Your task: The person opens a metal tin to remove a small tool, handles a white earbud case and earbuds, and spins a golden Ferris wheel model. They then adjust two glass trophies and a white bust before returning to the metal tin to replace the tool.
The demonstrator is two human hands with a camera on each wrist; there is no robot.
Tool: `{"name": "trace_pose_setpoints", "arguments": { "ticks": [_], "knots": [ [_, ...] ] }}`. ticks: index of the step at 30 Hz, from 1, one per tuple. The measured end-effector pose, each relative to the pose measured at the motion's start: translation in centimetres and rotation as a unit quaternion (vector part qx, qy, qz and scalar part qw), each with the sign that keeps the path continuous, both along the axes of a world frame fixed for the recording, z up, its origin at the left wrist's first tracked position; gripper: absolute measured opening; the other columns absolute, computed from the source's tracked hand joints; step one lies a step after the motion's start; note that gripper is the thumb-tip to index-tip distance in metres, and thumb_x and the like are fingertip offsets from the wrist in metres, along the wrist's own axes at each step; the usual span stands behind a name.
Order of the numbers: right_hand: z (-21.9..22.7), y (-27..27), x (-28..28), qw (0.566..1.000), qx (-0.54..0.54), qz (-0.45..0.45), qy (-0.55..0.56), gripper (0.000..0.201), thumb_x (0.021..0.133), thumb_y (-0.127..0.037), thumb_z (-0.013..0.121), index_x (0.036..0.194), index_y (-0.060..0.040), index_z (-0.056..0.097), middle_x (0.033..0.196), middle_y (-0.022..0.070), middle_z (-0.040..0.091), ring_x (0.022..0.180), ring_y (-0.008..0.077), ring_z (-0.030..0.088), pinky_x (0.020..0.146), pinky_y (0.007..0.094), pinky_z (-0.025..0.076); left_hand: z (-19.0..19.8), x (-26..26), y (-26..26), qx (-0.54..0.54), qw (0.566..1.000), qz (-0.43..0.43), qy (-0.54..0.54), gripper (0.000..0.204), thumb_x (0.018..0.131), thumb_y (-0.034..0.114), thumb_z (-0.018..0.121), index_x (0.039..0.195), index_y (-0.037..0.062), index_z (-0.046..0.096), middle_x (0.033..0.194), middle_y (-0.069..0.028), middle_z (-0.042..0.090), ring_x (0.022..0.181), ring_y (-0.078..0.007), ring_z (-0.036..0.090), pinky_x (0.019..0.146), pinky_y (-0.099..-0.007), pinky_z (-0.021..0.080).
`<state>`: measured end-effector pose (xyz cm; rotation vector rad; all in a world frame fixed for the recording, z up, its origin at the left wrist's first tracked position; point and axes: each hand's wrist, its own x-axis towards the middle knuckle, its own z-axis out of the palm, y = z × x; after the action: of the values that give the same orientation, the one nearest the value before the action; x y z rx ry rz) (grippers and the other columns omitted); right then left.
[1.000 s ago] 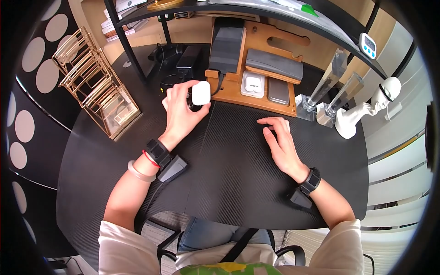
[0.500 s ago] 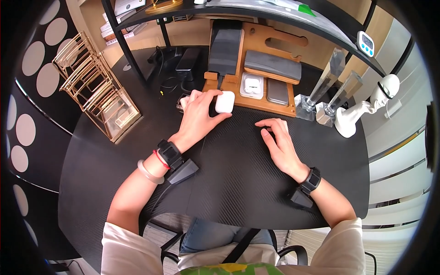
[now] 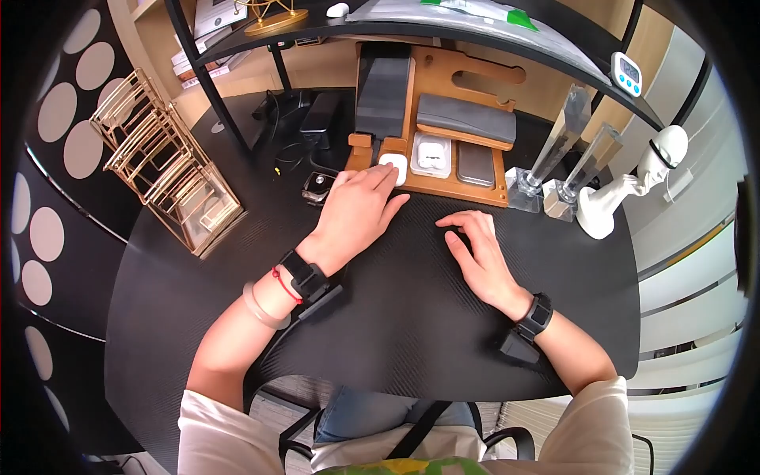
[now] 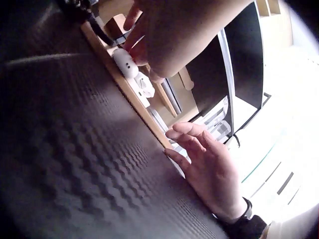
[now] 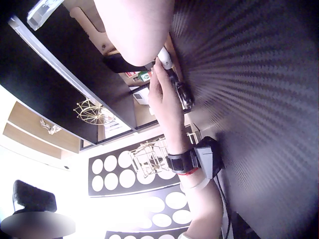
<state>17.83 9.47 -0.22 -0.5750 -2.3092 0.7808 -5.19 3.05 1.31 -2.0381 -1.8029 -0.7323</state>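
A small white rounded earbuds case (image 3: 393, 168) lies at the front left of a wooden desk organizer (image 3: 467, 190). My left hand (image 3: 358, 210) reaches over it, fingertips on the case's upper face and thumb apart from its near side. In the left wrist view the case (image 4: 125, 63) sits along the wooden edge, fingers right behind it. My right hand (image 3: 484, 261) is over the black desk in front of the organizer, holding nothing, its fingers loosely bent. In the right wrist view the left hand (image 5: 166, 102) partly hides the case.
The organizer also bears a clear tray (image 3: 442, 170) with a white item, a grey case (image 3: 467, 115), a grey box (image 3: 476, 162) and a phone (image 3: 384, 95). A watch (image 3: 317, 188) lies left. Crystal trophies (image 3: 574, 127), a white figurine (image 3: 606, 206) and a gold wire rack (image 3: 174, 158) stand around.
My left hand has moved right with the white earbuds case and set it on the organizer's front left; its pinch has loosened to fingertips resting on it. The right hand has barely moved.
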Motion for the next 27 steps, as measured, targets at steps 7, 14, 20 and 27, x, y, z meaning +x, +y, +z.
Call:
{"name": "trace_pose_setpoints", "arguments": {
  "ticks": [7,14,20,27],
  "knots": [
    [0.0,0.0,0.1,1.000,-0.006,0.000,-0.006,0.023,0.097,-0.017,0.055,0.116,-0.0051,0.059,0.112,0.0117,0.055,0.110,0.0292,0.046,0.101,0.0395,0.037,-0.7,-0.7,0.6,0.000,1.000,-0.011,-0.005,0.046,0.093,0.026,0.063,0.123,-0.0071,0.057,0.126,-0.0223,0.060,0.112,-0.0352,0.060,0.098,-0.0407,0.048],
    [-0.3,0.1,-0.1,1.000,-0.024,-0.014,0.000,0.023,0.096,-0.015,0.056,0.116,-0.0046,0.058,0.113,0.0119,0.056,0.110,0.0284,0.047,0.098,0.0383,0.040,-0.7,-0.3,0.2,0.033,0.999,-0.013,-0.029,0.044,0.094,0.026,0.062,0.124,-0.0064,0.055,0.124,-0.0207,0.058,0.113,-0.0360,0.057,0.097,-0.0415,0.047],
    [1.5,2.0,-1.4,0.996,0.064,-0.056,0.015,0.030,0.091,-0.014,0.062,0.117,-0.0022,0.054,0.114,0.0142,0.053,0.108,0.0310,0.051,0.092,0.0399,0.046,1.2,0.3,-3.2,-0.009,0.969,-0.075,-0.236,0.017,0.097,0.015,0.056,0.104,0.0001,0.061,0.097,-0.0112,0.058,0.084,-0.0257,0.059,0.073,-0.0349,0.048],
    [3.9,5.6,-7.9,0.918,0.301,-0.196,-0.169,0.046,0.088,-0.040,0.063,0.105,0.0018,0.058,0.102,0.0176,0.060,0.091,0.0340,0.065,0.078,0.0428,0.053,-2.7,0.2,-3.0,-0.101,0.882,-0.145,-0.438,0.011,0.098,0.011,0.056,0.099,0.0019,0.061,0.086,-0.0033,0.060,0.072,-0.0093,0.060,0.067,-0.0244,0.049]
  ]
}}
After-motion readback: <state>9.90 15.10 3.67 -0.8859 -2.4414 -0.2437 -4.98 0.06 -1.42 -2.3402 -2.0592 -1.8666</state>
